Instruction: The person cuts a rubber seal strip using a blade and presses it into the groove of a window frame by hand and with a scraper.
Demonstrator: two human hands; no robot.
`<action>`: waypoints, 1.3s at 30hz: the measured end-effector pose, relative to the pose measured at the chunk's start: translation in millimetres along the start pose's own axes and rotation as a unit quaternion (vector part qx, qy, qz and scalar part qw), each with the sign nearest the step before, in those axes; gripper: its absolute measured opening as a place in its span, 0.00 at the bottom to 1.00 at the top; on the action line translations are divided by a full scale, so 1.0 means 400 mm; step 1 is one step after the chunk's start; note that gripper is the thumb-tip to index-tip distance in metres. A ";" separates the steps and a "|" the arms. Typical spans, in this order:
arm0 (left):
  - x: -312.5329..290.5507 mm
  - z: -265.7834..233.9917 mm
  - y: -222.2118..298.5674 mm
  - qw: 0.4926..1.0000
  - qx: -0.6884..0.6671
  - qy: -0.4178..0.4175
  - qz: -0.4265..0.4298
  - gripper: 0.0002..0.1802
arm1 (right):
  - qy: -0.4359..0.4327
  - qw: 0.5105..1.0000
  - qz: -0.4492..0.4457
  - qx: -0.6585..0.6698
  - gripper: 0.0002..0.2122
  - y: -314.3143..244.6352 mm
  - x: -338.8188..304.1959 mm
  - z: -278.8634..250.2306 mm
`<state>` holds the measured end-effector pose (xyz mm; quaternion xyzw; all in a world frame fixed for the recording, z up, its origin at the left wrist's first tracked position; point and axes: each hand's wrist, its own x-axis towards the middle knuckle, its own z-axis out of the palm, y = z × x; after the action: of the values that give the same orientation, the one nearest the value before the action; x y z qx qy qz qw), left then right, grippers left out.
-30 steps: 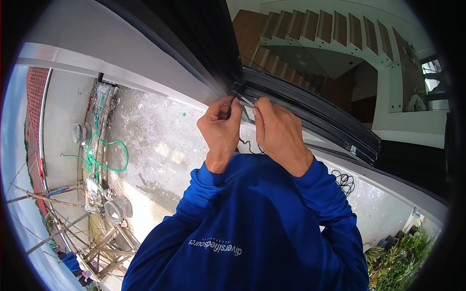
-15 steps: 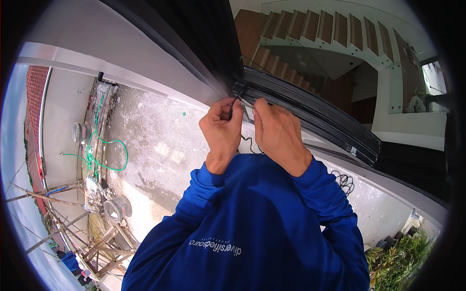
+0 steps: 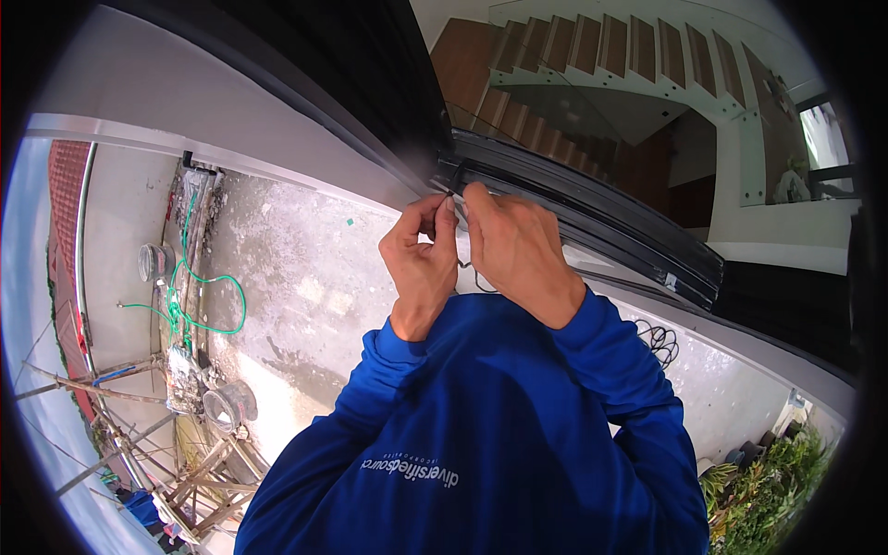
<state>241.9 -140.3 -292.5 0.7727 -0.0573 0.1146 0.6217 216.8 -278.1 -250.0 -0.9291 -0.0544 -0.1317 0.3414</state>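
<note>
Both hands are raised close together in front of my chest, at the corner of a black window frame (image 3: 592,217). My left hand (image 3: 418,264) pinches a thin black cord-like strip (image 3: 477,277) between thumb and forefinger. Close beside it, my right hand (image 3: 520,242) has its thumb and fingers pressed together on the strip, near the frame's corner. A short bend of the strip hangs below the fingertips. Its end at the corner is mostly hidden by my fingers. Loose loops of black cord (image 3: 659,342) show past my right sleeve.
Beyond the frame, a staircase (image 3: 610,46) with wooden treads lies indoors. Far below on the left are a concrete floor (image 3: 287,231), a green hose (image 3: 242,301), buckets (image 3: 229,405) and wooden scaffolding (image 3: 199,481). Green plants (image 3: 768,490) grow at lower right.
My right hand has shifted slightly left and up, closer to the left fingertips. Less of the strip shows between and below the hands. The view has tilted a little.
</note>
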 end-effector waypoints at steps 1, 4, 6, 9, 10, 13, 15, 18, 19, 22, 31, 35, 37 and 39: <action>0.001 -0.002 0.001 1.000 0.001 -0.002 0.003 0.06 | 0.009 1.000 -0.013 0.007 0.04 0.000 0.006 0.005; 0.009 -0.008 -0.003 0.999 -0.027 0.009 -0.027 0.07 | -0.014 1.000 -0.010 -0.009 0.05 0.012 -0.019 -0.008; 0.022 -0.029 0.011 0.999 -0.027 0.013 -0.034 0.08 | -0.008 1.000 -0.010 0.011 0.05 0.005 -0.034 -0.010; 0.002 -0.048 0.046 0.998 -0.033 0.021 -0.046 0.09 | 0.015 0.999 -0.007 0.044 0.04 -0.028 -0.055 -0.060; 0.000 -0.058 0.050 0.993 -0.083 0.034 -0.074 0.10 | 0.037 0.998 -0.004 0.058 0.04 -0.040 -0.054 -0.081; -0.027 -0.104 0.033 0.969 -0.196 0.048 -0.146 0.12 | 0.017 0.998 0.042 0.051 0.05 -0.021 -0.091 -0.129; -0.052 -0.128 0.047 0.874 -0.355 -0.152 -0.295 0.12 | -0.009 0.994 0.062 0.092 0.04 -0.026 -0.102 -0.129; -0.079 -0.095 0.080 0.824 -0.409 -0.173 -0.351 0.12 | -0.116 0.926 0.126 0.337 0.04 -0.042 -0.104 -0.094; -0.077 -0.090 0.084 0.816 -0.422 -0.175 -0.354 0.12 | -0.116 0.926 0.125 0.337 0.04 -0.041 -0.106 -0.077; -0.089 -0.097 0.047 0.818 -0.410 -0.196 -0.353 0.10 | -0.119 0.885 0.189 0.410 0.05 -0.034 -0.116 -0.042; -0.086 -0.109 0.004 0.818 -0.440 -0.090 -0.360 0.12 | 0.121 0.992 -0.006 -0.014 0.16 -0.002 0.015 -0.083; -0.102 -0.102 -0.013 0.819 -0.425 -0.130 -0.364 0.13 | 0.093 0.992 -0.039 -0.082 0.16 0.048 0.118 -0.041; -0.104 -0.097 -0.016 0.812 -0.417 -0.136 -0.385 0.13 | 0.060 0.995 -0.044 -0.069 0.16 0.067 0.122 -0.013; -0.100 -0.095 -0.016 0.812 -0.411 -0.131 -0.393 0.13 | 0.088 0.994 -0.062 -0.028 0.15 0.076 0.117 0.003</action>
<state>200.6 -104.0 -300.7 0.4091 0.1287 -0.2760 0.8602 267.9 -299.9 -256.3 -0.9178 -0.0779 -0.2355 0.3102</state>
